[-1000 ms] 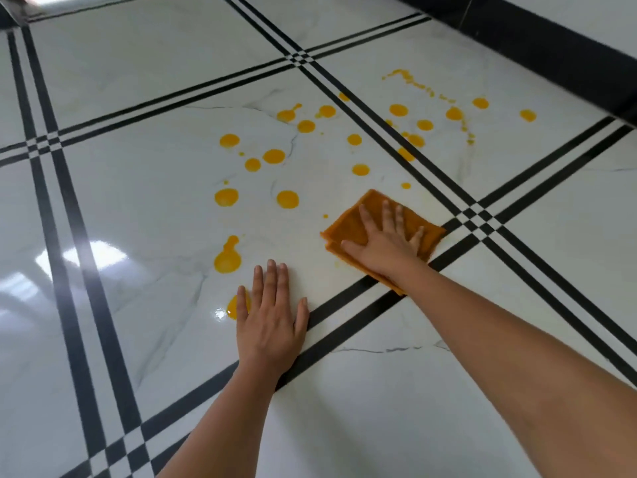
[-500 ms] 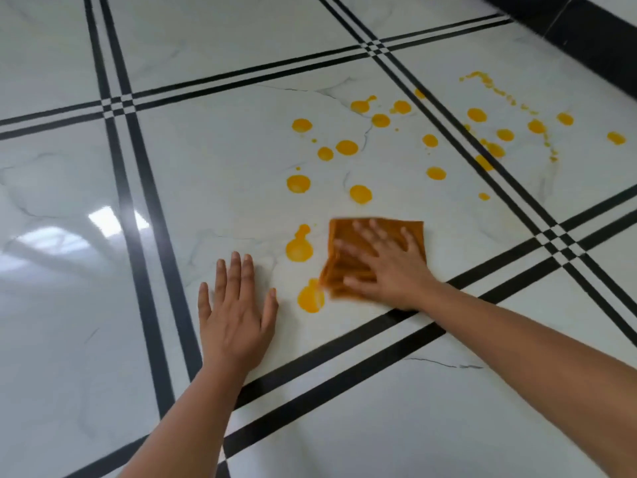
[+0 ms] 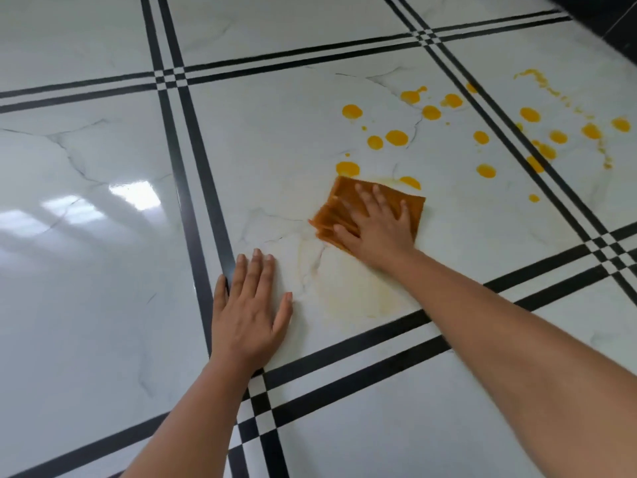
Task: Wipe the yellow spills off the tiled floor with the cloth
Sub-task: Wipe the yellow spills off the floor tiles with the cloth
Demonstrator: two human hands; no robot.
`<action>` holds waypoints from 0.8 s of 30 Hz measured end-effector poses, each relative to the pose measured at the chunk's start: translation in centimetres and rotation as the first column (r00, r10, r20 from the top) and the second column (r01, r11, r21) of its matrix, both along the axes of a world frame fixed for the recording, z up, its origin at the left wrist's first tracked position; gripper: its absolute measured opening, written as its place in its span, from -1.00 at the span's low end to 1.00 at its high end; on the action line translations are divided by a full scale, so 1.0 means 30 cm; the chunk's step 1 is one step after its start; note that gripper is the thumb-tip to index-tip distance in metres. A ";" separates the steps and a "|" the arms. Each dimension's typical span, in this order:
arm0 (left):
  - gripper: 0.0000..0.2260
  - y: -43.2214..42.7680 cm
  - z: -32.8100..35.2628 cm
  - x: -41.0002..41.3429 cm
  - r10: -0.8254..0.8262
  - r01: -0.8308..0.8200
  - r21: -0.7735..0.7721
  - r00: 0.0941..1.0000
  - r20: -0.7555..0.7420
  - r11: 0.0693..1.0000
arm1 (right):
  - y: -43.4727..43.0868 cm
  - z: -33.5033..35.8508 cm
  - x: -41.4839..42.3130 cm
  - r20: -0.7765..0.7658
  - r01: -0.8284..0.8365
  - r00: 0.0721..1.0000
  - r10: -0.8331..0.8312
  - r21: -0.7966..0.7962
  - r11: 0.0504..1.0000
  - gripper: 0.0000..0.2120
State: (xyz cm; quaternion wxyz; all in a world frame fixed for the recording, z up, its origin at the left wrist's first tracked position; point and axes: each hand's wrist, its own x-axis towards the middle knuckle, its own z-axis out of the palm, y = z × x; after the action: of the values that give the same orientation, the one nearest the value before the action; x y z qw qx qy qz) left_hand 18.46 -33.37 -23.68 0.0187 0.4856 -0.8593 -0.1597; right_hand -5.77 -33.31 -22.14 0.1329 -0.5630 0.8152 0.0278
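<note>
The person's right hand [image 3: 379, 227] lies flat, fingers spread, on the folded orange-brown square cloth [image 3: 344, 201], just right of the frame's centre. The open palm covers most of the cloth, probably to keep the whole pad tight against the tile as it is pushed. The cloth's upper edge sits just beside 2 of the round yellow liquid spills [image 3: 396, 137].

The left hand [image 3: 248, 312] rests palm-down at lower centre, its fingers straight and close together and the thumb angled out. It holds nothing and seems to be propping the person's weight while the other arm reaches.

Between the 2 hands a faint yellowish smear [image 3: 348, 294] films the tile, so this patch may need another pass. Most drops lie in the upper right, some beyond the paired black stripes [image 3: 510, 132] on the next tile, so the job looks far from done.

The glossy white marble-look tiled floor [image 3: 103, 288] mirrors a bright light patch [image 3: 134, 194] at the left. A dark band [image 3: 620, 25] fills the upper right corner, and whether it is wall or skirting cannot be told.
</note>
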 end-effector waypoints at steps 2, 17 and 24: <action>-0.31 -0.008 0.003 0.000 0.045 -0.045 -0.004 0.999 -0.007 0.999 | -0.019 0.000 0.120 0.012 -0.187 0.982 0.187 -0.015 0.982 -0.44; -0.34 0.013 -0.003 0.106 0.072 -0.072 -0.002 0.997 0.010 0.997 | 0.222 -0.027 0.047 -0.046 -0.654 0.757 0.652 -0.044 0.755 -0.39; -0.33 0.090 0.002 0.073 0.085 -0.086 0.006 0.996 0.014 0.996 | 0.156 -0.034 0.235 -0.025 -0.244 0.970 0.243 -0.074 0.967 -0.38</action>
State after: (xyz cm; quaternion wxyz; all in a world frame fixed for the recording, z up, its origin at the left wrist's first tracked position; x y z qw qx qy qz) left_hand 20.64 -30.66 -23.61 0.0181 0.5230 -0.8373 -0.1581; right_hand 1.28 -28.64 -23.18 0.1004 -0.6632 0.7414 0.0173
